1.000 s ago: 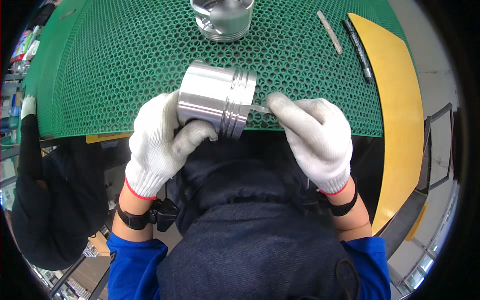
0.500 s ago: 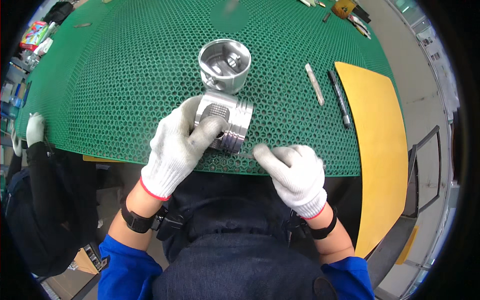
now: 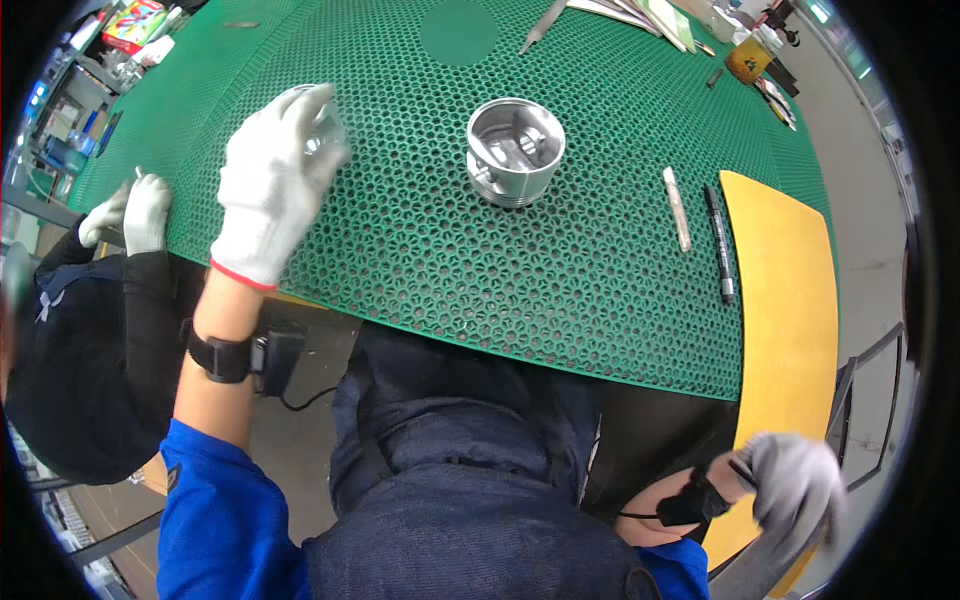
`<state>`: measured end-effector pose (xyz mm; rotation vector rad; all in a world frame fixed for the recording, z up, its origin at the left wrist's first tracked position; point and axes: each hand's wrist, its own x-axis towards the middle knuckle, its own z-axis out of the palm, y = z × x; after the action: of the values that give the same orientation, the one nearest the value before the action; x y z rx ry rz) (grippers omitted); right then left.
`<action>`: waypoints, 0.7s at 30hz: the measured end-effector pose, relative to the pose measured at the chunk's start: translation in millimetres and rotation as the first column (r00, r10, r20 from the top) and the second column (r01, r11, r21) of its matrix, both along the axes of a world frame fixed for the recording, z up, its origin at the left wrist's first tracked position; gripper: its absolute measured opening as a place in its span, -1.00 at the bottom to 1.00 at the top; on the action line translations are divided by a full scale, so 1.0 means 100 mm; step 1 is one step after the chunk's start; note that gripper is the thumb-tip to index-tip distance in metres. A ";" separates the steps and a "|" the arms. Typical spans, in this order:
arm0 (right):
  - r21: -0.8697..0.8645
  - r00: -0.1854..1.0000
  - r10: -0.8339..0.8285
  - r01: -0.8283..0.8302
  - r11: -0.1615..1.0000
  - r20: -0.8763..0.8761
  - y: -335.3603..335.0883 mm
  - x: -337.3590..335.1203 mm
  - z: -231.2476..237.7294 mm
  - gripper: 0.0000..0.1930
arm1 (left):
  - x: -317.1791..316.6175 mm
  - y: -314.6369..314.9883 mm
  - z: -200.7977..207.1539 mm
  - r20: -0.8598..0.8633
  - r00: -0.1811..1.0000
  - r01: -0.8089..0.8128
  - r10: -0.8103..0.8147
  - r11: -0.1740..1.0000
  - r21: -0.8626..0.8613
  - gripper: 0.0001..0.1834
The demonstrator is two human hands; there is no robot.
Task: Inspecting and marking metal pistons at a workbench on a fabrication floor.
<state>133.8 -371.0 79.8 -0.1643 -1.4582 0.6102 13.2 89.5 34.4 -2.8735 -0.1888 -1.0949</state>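
Observation:
My left hand, in a white knitted glove with a red cuff, has its fingers curled over a shiny metal piston at the far left of the green mat. The hand hides most of that piston. A second silver piston stands on the mat with its hollow end up, right of my left hand and apart from it. At the lower right, my gloved right hand is over the outer side of the yellow board, low beside the table. Motion smears its fingers, and whether it holds anything is unclear.
The green honeycomb mat covers the table. A pale stick and a black marker lie beside the yellow board. A pointed tool lies at the back. At left, another person's gloved hand rests by the table edge.
My left hand has carried its piston away to the far left. My right hand has left the piston and swung down to the lower right. The view has turned somewhat.

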 end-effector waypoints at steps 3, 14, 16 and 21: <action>0.085 0.876 0.136 -0.197 0.977 0.463 0.02 0.03 0.28 -0.73 | 0.18 -0.54 0.08 0.054 0.967 0.251 -0.250 0.968 -0.028 -0.45; -0.071 0.706 -0.204 0.339 0.938 0.678 0.06 -0.64 0.76 -0.57 | 0.27 -0.55 -0.22 -0.334 0.937 0.101 -0.098 0.995 -0.011 -0.60; -0.051 0.746 -0.199 0.298 0.953 0.636 0.11 -0.58 0.64 -0.65 | 0.07 -0.65 -0.25 -0.154 0.971 0.033 -0.185 0.737 -0.675 -0.69; -0.075 0.855 -0.172 0.237 0.969 0.489 0.29 -0.47 0.29 -0.72 | -0.49 -1.01 -0.08 -0.232 0.872 0.002 -0.432 0.476 -0.879 -0.70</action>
<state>86.9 -342.1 108.5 -0.6069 -1.8489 0.5092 -36.0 -11.8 26.0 -4.0811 -0.4583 -0.3099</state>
